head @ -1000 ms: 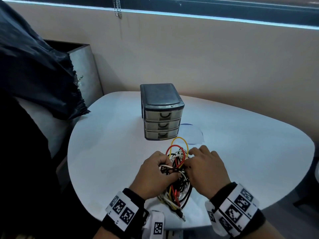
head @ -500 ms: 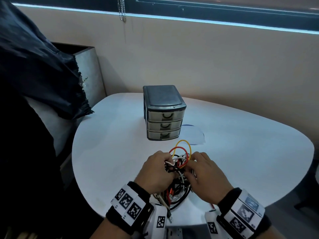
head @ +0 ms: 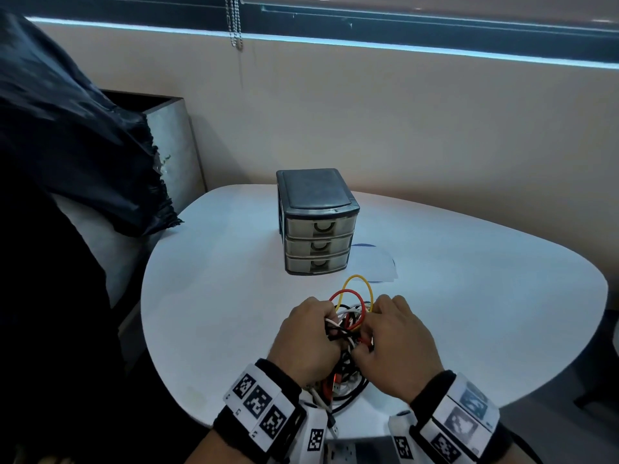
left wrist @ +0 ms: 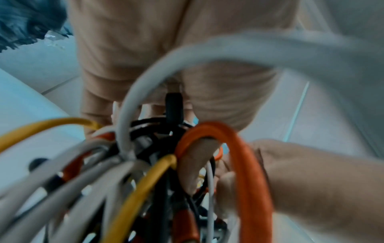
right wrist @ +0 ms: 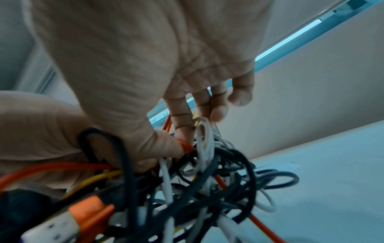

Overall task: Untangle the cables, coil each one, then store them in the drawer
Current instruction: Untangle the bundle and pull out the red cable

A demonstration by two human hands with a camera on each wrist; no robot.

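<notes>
Left hand [head: 310,339] fingers [head: 326,318] are curling into the cable tangle [head: 346,329], gripping white and black strands. Right hand [head: 397,343] fingers [right wrist: 182,125] are pinching into the same tangle from the other side, thumb pressing a red strand against them. Both hands are sitting close together, the tangle between them, lying at the near edge of the white counter [head: 217,296]. A red loop [head: 348,293] and a yellow loop [head: 356,279] are sticking up beyond the knuckles. More strands and a connector are trailing toward the wrists. Farther out, a small three-drawer unit [head: 316,222] is standing upright near the counter's middle, all drawers closed, apart from the tangle. A paper sheet [head: 375,266] is lying just right of it.
</notes>
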